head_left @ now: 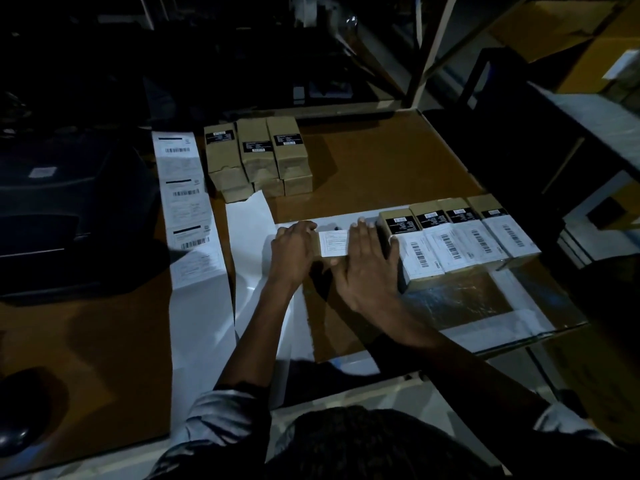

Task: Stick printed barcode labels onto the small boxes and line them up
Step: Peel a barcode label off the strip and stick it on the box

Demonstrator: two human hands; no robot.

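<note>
A small brown box with a white label point(333, 243) on top lies between my hands at the table's middle. My left hand point(292, 250) grips the box's left end with curled fingers. My right hand point(369, 268) lies flat with straight fingers on the box's right part, pressing the label. To the right stands a row of several labelled boxes point(460, 240), side by side, touching. A stack of unlabelled brown boxes point(258, 155) sits at the back. A strip of printed barcode labels point(188, 209) runs down the left.
A dark label printer point(59, 209) stands at the left, feeding the strip. Empty white backing paper point(252, 244) curls beside my left arm. A taped sheet point(460, 303) covers the table's right front. Shelving and cardboard cartons point(561, 29) stand behind.
</note>
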